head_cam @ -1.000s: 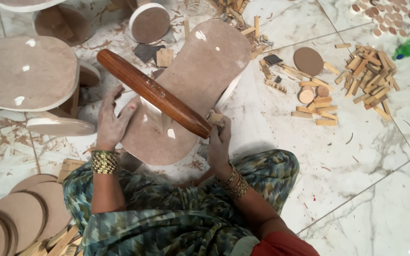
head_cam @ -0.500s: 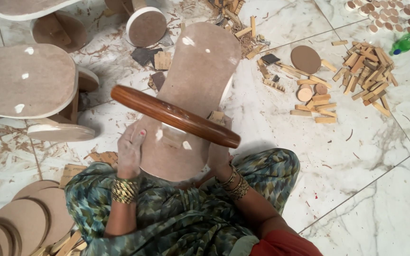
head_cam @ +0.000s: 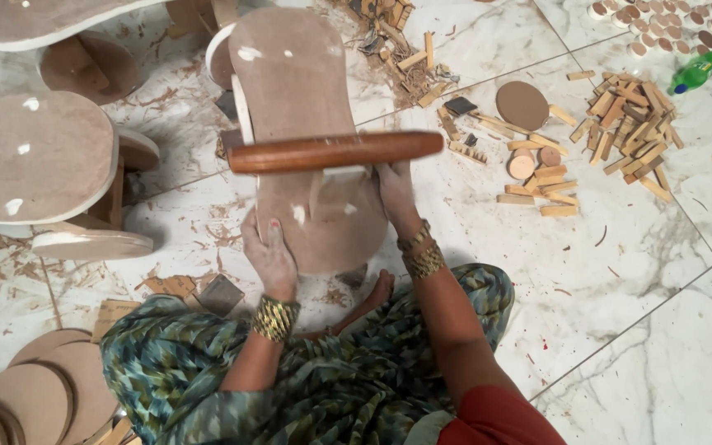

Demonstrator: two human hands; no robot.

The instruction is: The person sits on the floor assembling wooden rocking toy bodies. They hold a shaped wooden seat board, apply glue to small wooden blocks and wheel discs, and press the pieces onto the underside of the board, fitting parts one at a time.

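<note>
MOVED: wooden rod (head_cam: 335, 152) now lies level across the board, earlier slanted | LEFT: left hand (head_cam: 269, 254) flat, fingers spread on the oval board (head_cam: 323, 231) | RIGHT: right hand (head_cam: 395, 188) on board beneath rod, grip unclear | FLOOR: wood blocks (head_cam: 620, 124) well right.

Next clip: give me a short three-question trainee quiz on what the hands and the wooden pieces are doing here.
1. True or false: the wooden rod lies roughly level across the long board.
2. Which hand grips the rod near its end: A) the left hand B) the right hand?
3. Fill in: the green bottle lies on the floor beyond a pile of small wooden ____.

Key: 1 true; 2 B, while the left hand rests on the board's near edge; 3 sticks.
</note>
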